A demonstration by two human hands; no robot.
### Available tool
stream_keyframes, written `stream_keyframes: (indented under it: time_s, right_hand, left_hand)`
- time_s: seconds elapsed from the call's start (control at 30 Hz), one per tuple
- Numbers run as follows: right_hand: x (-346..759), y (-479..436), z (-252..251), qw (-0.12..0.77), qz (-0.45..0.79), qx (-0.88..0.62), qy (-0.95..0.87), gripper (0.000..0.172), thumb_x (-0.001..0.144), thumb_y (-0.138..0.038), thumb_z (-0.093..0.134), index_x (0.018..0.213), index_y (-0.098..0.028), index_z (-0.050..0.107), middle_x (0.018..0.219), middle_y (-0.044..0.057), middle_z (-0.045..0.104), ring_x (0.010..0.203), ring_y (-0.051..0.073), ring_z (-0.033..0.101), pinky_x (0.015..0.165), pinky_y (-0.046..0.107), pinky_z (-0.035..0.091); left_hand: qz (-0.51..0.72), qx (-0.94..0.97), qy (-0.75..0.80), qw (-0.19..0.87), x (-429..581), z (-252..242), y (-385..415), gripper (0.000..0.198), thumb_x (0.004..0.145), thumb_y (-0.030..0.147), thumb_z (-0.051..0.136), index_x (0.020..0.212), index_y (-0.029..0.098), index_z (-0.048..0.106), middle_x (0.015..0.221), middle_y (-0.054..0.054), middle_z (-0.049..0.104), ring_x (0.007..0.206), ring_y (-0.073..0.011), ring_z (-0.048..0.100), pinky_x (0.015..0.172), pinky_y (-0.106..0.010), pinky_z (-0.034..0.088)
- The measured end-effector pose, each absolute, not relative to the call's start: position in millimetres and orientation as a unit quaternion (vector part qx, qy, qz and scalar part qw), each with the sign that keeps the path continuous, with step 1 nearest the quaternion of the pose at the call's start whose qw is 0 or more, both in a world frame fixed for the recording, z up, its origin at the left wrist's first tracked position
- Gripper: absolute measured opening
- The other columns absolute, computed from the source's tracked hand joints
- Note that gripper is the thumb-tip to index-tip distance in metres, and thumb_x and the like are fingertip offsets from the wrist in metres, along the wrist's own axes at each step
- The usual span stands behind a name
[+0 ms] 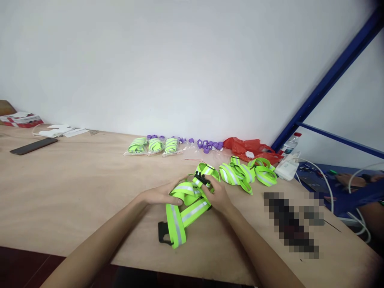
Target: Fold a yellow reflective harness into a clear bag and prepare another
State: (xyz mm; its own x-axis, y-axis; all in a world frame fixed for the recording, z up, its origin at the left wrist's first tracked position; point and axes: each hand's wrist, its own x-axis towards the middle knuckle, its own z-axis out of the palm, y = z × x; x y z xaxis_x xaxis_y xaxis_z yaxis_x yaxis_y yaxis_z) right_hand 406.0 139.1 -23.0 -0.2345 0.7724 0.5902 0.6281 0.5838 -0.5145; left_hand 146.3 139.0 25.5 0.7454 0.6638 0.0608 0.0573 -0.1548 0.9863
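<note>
A bright yellow-green reflective strap (pixel 195 210) with a silver stripe lies in loose loops on the table in front of me. My left hand (pixel 162 195) is closed on its left loops, thumb in front and the other fingers mostly hidden behind. My right hand (pixel 218 195) grips the strap at its upper part, fingers at a black plastic buckle (pixel 202 178). A second black buckle piece (pixel 163 233) rests on the table at the strap's lower left end. Just beyond my right hand lies a pile of similar straps (pixel 247 172).
Bagged straps (pixel 155 145) stand by the wall beside purple pieces (pixel 210 145) and a red plastic bag (pixel 249 147). A white power strip (pixel 287 166), a bottle (pixel 290 145) and a blue frame (pixel 330 76) are right. A dark flat bar (pixel 34 146) lies left. Another person's hand (pixel 349 181) shows far right.
</note>
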Motion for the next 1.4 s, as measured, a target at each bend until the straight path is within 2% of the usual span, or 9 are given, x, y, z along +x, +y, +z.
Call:
stream_keyframes:
  time_s: [0.13, 0.27, 0.43, 0.63, 0.73, 0.8, 0.93, 1.23, 1.4]
  right_hand:
    - [397, 134, -21, 0.350, 0.087, -0.425, -0.830, 0.035, 0.093, -0.019, 0.049, 0.127, -0.023, 0.059, 0.121, 0.009, 0.070, 0.112, 0.025, 0.066, 0.095, 0.040, 0.055]
    - [386, 129, -23, 0.299, 0.090, -0.404, -0.860, 0.041, 0.093, -0.017, 0.051, 0.133, -0.024, 0.055, 0.132, 0.010, 0.063, 0.123, 0.025, 0.060, 0.103, 0.042, 0.050]
    - [383, 129, -18, 0.289, 0.078, -0.410, -0.862, 0.052, 0.091, -0.019, 0.054, 0.142, -0.022, 0.046, 0.138, 0.011, 0.060, 0.128, 0.026, 0.057, 0.105, 0.044, 0.049]
    - [370, 91, 8, 0.323, -0.022, -0.469, -0.822, 0.023, 0.095, -0.034, 0.054, 0.109, -0.020, 0.065, 0.114, 0.012, 0.070, 0.104, 0.027, 0.066, 0.088, 0.040, 0.052]
    - [347, 48, 12, 0.229, 0.050, -0.485, -0.843, 0.038, 0.088, -0.047, 0.064, 0.116, -0.021, 0.063, 0.118, 0.012, 0.067, 0.100, 0.028, 0.065, 0.084, 0.040, 0.052]
    - [334, 27, 10, 0.162, 0.105, -0.498, -0.845, 0.049, 0.083, -0.050, 0.069, 0.123, -0.023, 0.061, 0.121, 0.010, 0.066, 0.103, 0.031, 0.063, 0.083, 0.041, 0.052]
    - [329, 18, 6, 0.108, 0.152, -0.520, -0.834, 0.036, 0.085, -0.034, 0.064, 0.120, -0.022, 0.063, 0.118, 0.010, 0.066, 0.110, 0.032, 0.058, 0.092, 0.044, 0.048]
    - [415, 40, 1, 0.161, 0.174, -0.575, -0.783, 0.053, 0.074, -0.013, 0.049, 0.124, -0.023, 0.064, 0.128, 0.007, 0.064, 0.118, 0.023, 0.057, 0.101, 0.036, 0.045]
    - [481, 42, -24, 0.193, 0.067, -0.659, -0.724, 0.040, 0.081, -0.020, 0.044, 0.114, -0.021, 0.067, 0.122, 0.009, 0.067, 0.116, 0.026, 0.060, 0.098, 0.040, 0.048]
  left_hand:
    - [0.301, 0.707, 0.279, 0.577, 152, 12, 140, 0.086, 0.083, 0.033, 0.075, 0.157, 0.031, 0.029, 0.162, -0.013, 0.033, 0.136, -0.0304, 0.050, 0.108, -0.046, 0.045]
    - [0.377, 0.740, 0.318, 0.457, 166, -9, 144, 0.053, 0.086, 0.035, 0.072, 0.135, 0.022, 0.061, 0.141, -0.011, 0.059, 0.124, -0.0276, 0.059, 0.106, -0.041, 0.047]
    - [0.424, 0.698, 0.378, 0.435, 169, -19, 152, 0.033, 0.090, 0.042, 0.064, 0.108, 0.017, 0.076, 0.111, -0.009, 0.076, 0.104, -0.0267, 0.070, 0.092, -0.036, 0.054]
    - [0.478, 0.588, 0.435, 0.486, 162, -20, 161, 0.041, 0.084, 0.055, 0.066, 0.091, 0.015, 0.069, 0.078, -0.006, 0.075, 0.067, -0.0212, 0.073, 0.062, -0.029, 0.057]
    - [0.489, 0.515, 0.438, 0.552, 160, -20, 164, 0.047, 0.081, 0.062, 0.066, 0.092, 0.016, 0.060, 0.061, -0.002, 0.069, 0.053, -0.0199, 0.070, 0.049, -0.025, 0.053]
    - [0.514, 0.478, 0.427, 0.571, 159, -20, 167, 0.050, 0.078, 0.064, 0.068, 0.092, 0.017, 0.056, 0.062, 0.000, 0.068, 0.050, -0.0186, 0.069, 0.043, -0.022, 0.049]
    - [0.581, 0.419, 0.401, 0.572, 151, -15, 174, 0.051, 0.073, 0.064, 0.072, 0.087, 0.019, 0.051, 0.067, 0.004, 0.062, 0.044, -0.0153, 0.067, 0.037, -0.019, 0.044]
    - [0.738, 0.369, 0.345, 0.448, 112, 24, 186, 0.046, 0.074, 0.058, 0.073, 0.084, 0.020, 0.049, 0.073, 0.007, 0.056, 0.036, -0.0105, 0.060, 0.031, -0.019, 0.041]
    - [0.807, 0.292, 0.319, 0.401, 86, 40, 193, 0.039, 0.081, 0.054, 0.068, 0.084, 0.020, 0.048, 0.061, 0.009, 0.053, 0.033, -0.0110, 0.057, 0.030, -0.018, 0.036]
